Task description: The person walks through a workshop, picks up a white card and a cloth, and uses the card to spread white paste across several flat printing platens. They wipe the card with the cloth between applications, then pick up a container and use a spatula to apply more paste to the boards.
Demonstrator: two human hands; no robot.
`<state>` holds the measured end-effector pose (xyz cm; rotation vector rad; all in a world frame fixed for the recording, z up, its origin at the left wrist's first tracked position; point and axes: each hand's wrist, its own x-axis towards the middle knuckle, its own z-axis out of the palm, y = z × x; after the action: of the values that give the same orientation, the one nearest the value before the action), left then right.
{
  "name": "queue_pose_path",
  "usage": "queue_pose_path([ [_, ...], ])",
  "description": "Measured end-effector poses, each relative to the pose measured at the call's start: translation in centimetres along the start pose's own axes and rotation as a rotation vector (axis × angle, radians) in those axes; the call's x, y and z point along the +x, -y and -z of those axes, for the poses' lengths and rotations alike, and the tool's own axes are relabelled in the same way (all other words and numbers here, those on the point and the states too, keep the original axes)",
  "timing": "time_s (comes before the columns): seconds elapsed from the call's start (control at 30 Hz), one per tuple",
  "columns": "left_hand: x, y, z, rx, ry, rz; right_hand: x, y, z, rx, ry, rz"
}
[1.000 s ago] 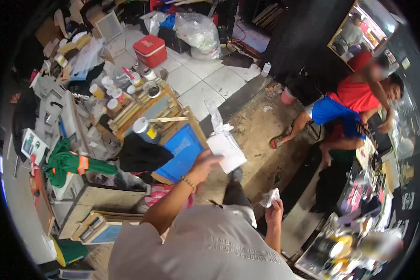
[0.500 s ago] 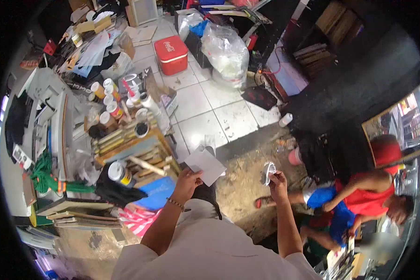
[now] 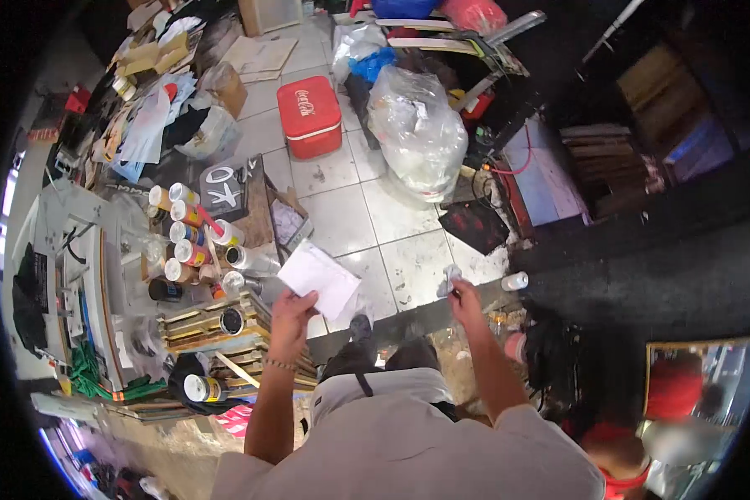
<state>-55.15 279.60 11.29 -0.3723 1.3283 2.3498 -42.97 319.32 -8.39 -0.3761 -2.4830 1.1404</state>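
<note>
My left hand (image 3: 293,320) grips the lower left edge of a flat stack of white paper (image 3: 320,280), thumb on top. Out to the right, my right hand (image 3: 465,300) pinches a small crumpled whitish piece (image 3: 449,281), partly hidden by the fingers. The two hands are well apart, both in front of my body above the edge of the tiled floor. Below and left of my left hand is a pile of wooden frames (image 3: 192,329) with an open dark pot (image 3: 231,321) on it.
A red cooler (image 3: 310,117) stands on the tiles (image 3: 333,212), beside a big clear plastic bag (image 3: 417,133). Several paint jars (image 3: 190,252) cluster at the left. A white bottle (image 3: 515,282) lies right of my right hand. Another person (image 3: 612,454) is at the lower right.
The view has swung right and forward toward the tiled floor. Both hands still hold their things, now raised before me; the other person has slipped toward the lower right edge.
</note>
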Motion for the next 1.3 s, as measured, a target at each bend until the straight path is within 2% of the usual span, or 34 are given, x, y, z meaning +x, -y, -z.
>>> queue_pose_path([
  [0.07,0.2,-0.4,0.6,0.027,-0.072,-0.046,8.1,-10.1,-4.3,0.597,0.022,-0.370],
  [0.13,0.0,0.8,1.9,0.044,-0.179,-0.063,19.7,-8.6,-4.4,1.109,0.047,-0.796],
  [0.17,-0.5,1.9,2.0,0.014,-0.250,-0.082,25.1,-8.5,-4.9,1.142,0.085,-0.853],
  [0.2,-1.8,2.6,1.4,-0.021,-0.321,-0.094,30.8,-11.7,-6.0,1.175,0.232,-0.787],
  [0.23,-2.3,3.9,0.7,-0.054,-0.429,-0.150,35.2,-6.1,-5.4,1.113,0.122,-0.735],
  [0.27,-3.1,4.9,0.6,-0.059,-0.475,-0.151,38.8,-8.8,-6.6,0.660,0.144,-0.041],
  [0.3,-4.4,6.0,0.0,-0.126,-0.525,-0.134,44.5,-7.0,-5.7,0.901,0.155,-0.675],
  [0.33,-4.8,7.4,-0.6,-0.202,-0.569,-0.137,48.6,-7.9,-5.9,0.717,0.254,-0.537],
  [0.37,-4.9,9.0,-1.3,-0.226,-0.607,-0.149,51.3,-6.1,-7.0,0.866,0.111,-0.600],
  [0.4,-5.2,10.6,-1.9,-0.248,-0.615,-0.154,56.0,-9.3,-7.5,0.926,0.320,-0.587],
  [0.43,-5.3,11.8,-2.6,-0.269,-0.620,-0.159,56.1,-3.7,-7.3,0.747,0.133,-0.635],
  [0.47,-5.2,11.8,-4.3,-0.283,-0.652,-0.172,58.0,-4.7,-7.7,0.633,0.175,-0.538],
  [0.5,-4.6,10.9,-6.4,-0.307,-0.677,-0.173,59.0,-4.2,-9.0,0.523,0.100,-0.422],
  [0.53,-4.4,10.3,-7.7,-0.328,-0.701,-0.162,59.5,-4.7,-10.2,0.410,0.021,-0.313],
  [0.6,-4.4,11.1,-8.1,-0.377,-0.749,-0.168,58.6,-7.1,-12.9,0.348,0.111,-0.274],
  [0.67,-4.3,10.2,-8.9,-0.438,-0.776,-0.197,56.2,-9.5,-15.8,0.297,0.381,-0.333],
  [0.73,-4.6,11.2,-7.5,-0.472,-0.730,-0.232,50.1,-9.0,-18.4,0.242,0.541,-0.363],
  [0.8,-4.0,10.7,-7.4,-0.519,-0.810,-0.279,43.7,-10.2,-21.6,0.190,0.706,-0.268],
  [0.83,-3.6,10.5,-7.1,-0.528,-0.809,-0.282,40.5,-10.0,-22.8,0.280,0.801,-0.350],
  [0.87,-3.2,10.6,-6.7,-0.539,-0.828,-0.271,38.0,-10.6,-24.5,0.221,0.935,-0.222],
  [0.9,-2.9,11.0,-6.1,-0.555,-0.850,-0.256,35.0,-8.3,-24.9,0.248,0.990,-0.301],
  [0.93,-2.1,11.9,-5.2,-0.571,-0.850,-0.253,32.2,-8.1,-26.4,0.185,0.976,-0.142],
  [0.97,-0.9,13.4,-3.7,-0.502,-0.842,-0.246,30.8,-7.8,-28.4,0.004,1.090,-0.094],
  [1.07,4.0,18.0,1.6,-0.417,-0.838,-0.158,27.1,-3.7,-32.9,-0.074,1.168,-0.016],
  [1.13,9.4,21.6,5.4,-0.156,-0.844,-0.073,26.0,-0.8,-37.2,-0.042,1.187,0.110],
  [1.2,15.8,21.7,7.8,-0.059,-0.814,-0.024,26.0,-0.3,-43.0,-0.055,1.189,0.175],
  [1.23,19.1,22.9,9.8,0.025,-0.772,-0.030,26.4,-0.3,-47.1,-0.056,1.182,0.252],
  [1.27,22.5,25.5,12.1,-0.025,-0.722,-0.195,26.9,-0.4,-51.5,-0.056,1.167,0.240],
  [1.3,24.6,27.2,14.4,0.141,-0.696,-0.156,26.8,-1.5,-55.7,-0.073,1.115,0.313],
])
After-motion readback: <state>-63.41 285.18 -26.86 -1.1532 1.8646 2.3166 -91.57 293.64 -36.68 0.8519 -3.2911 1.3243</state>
